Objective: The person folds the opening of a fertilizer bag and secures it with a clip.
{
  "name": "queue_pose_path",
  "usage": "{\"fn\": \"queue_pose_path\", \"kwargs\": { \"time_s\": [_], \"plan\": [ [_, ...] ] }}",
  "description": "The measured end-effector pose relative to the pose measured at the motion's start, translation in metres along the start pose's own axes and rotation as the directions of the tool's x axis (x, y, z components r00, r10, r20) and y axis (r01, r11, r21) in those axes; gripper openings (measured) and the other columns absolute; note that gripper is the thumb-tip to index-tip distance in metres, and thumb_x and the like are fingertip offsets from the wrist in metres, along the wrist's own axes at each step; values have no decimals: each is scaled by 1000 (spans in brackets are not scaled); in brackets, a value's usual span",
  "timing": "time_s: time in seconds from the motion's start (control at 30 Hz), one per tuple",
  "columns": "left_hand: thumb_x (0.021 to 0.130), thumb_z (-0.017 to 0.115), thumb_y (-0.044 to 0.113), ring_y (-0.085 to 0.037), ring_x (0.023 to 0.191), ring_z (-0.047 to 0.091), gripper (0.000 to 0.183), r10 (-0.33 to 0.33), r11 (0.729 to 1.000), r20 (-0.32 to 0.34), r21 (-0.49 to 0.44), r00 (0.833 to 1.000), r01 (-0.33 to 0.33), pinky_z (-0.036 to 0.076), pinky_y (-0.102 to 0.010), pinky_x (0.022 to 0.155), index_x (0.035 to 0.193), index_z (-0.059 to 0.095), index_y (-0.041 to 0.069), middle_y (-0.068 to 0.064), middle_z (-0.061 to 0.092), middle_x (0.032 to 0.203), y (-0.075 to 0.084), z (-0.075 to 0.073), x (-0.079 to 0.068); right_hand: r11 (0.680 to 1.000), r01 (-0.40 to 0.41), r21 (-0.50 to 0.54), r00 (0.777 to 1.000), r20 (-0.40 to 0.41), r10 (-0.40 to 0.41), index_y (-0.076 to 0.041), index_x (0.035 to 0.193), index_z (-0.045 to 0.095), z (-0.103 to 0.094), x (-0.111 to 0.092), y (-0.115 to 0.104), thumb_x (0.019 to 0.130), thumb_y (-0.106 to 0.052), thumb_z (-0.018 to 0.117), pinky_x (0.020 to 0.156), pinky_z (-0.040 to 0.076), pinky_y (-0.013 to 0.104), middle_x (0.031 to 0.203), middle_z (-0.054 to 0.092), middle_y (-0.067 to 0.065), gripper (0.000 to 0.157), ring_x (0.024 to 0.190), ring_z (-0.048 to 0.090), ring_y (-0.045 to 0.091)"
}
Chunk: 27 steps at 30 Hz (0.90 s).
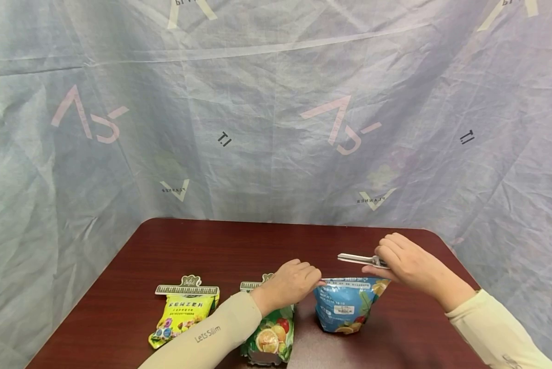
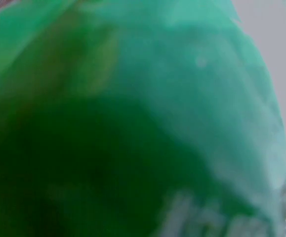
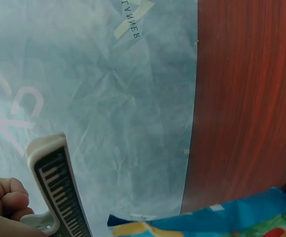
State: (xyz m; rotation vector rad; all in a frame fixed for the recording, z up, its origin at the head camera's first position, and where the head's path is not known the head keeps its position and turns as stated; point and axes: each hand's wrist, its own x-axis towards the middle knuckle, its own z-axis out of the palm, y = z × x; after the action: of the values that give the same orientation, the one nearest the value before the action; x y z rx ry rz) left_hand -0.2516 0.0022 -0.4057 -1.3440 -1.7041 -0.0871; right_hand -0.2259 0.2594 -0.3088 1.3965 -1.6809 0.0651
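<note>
A blue bag with fruit pictures [image 1: 342, 305] stands upright on the table. My left hand [image 1: 288, 284] pinches its top left corner between thumb and fingers. In my right hand [image 1: 407, 261] is a sealing clip with a piano-key pattern [image 3: 61, 187], held just above the bag's top right corner. In the head view the clip's long bar points left over the bag's top edge. A green bag [image 1: 268, 338] lies partly under my left forearm and fills most of the left wrist view, blurred.
To the left, a yellow bag [image 1: 183, 315] lies with a similar clip [image 1: 187, 289] across its top. Another clip [image 1: 252, 285] sits at the green bag's top, partly behind the left hand. A grey printed cloth [image 1: 276, 128] hangs behind the dark red table [image 1: 257, 241].
</note>
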Motion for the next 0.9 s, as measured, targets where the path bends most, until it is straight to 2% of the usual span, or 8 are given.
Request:
{"fn": "queue_pose_path", "kwargs": {
  "time_s": [0.2,0.33,0.57,0.9],
  "plan": [
    [102,29,26,-5,58,19,35,2,1000,1,-8,1000,-2,23,-21,49,72,41,14,8,35,60,0,6,-4,999,21,48,1000,7,-22,-7,66,43,-6,7,-7,93,-34,53,55,27,22,66,36,-2,39,58,33,10],
    [101,35,28,-5,57,22,32,1,1000,20,-5,1000,-1,23,-22,50,73,42,14,7,35,60,0,12,-8,998,54,34,998,28,-55,-9,65,42,-8,11,-12,94,-32,52,54,26,22,65,35,-2,38,58,32,11],
    [98,44,30,-6,56,30,27,-7,1000,47,-5,999,8,23,-22,52,75,43,14,7,37,62,1,11,-8,992,117,48,989,89,-121,-8,68,43,-5,11,-18,94,-32,50,56,30,24,66,35,0,36,60,36,14],
    [101,32,28,-6,58,24,31,-10,1000,52,-18,999,11,21,-22,53,76,42,14,7,38,63,0,10,-8,982,152,115,971,170,-170,-10,69,39,5,6,-23,94,-32,51,59,30,25,67,32,-1,35,62,34,13]
  ]
}}
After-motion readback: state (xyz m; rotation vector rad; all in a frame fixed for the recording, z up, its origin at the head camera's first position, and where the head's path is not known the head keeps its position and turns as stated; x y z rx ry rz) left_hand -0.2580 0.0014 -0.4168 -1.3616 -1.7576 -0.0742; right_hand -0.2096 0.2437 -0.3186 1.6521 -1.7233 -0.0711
